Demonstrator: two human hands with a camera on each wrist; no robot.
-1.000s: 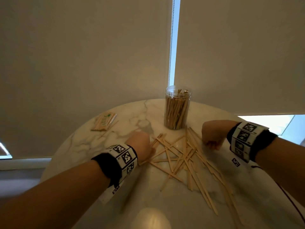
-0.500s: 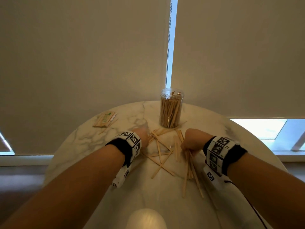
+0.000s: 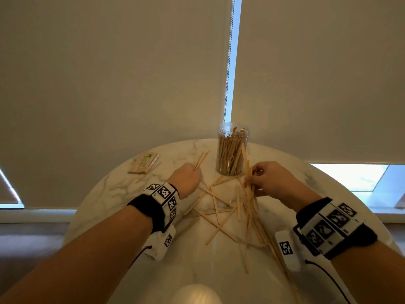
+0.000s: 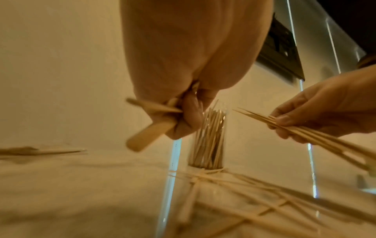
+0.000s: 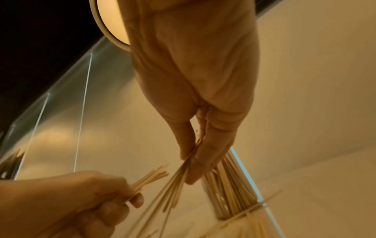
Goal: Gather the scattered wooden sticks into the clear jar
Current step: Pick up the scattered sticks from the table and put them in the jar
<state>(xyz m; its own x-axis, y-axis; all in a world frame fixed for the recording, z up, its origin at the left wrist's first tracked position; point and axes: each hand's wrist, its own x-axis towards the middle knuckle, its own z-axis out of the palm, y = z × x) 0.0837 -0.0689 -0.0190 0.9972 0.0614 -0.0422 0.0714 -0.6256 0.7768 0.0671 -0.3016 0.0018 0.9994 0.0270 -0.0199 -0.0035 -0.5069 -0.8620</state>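
Observation:
A clear jar (image 3: 232,149) packed with wooden sticks stands at the far side of the round marble table (image 3: 105,189). My left hand (image 3: 186,177) is raised to the jar's left and grips a few wooden sticks (image 3: 200,160) that point up and away; the left wrist view shows these sticks (image 4: 148,133) curled in the fingers. My right hand (image 3: 266,179) is just right of the jar and pinches a bundle of sticks (image 3: 248,189) between thumb and fingers (image 5: 205,161). More loose sticks (image 3: 215,212) lie crossed on the table between the hands.
A small paper-wrapped packet of sticks (image 3: 144,163) lies at the table's far left, with one stray stick beside it. Roller blinds (image 3: 109,73) hang close behind the table. A few sticks trail toward the near right edge (image 3: 278,255).
Both hands have lifted off the pile, each carrying sticks. The left moved forward and up toward the jar's left; the right raised its bundle beside the jar.

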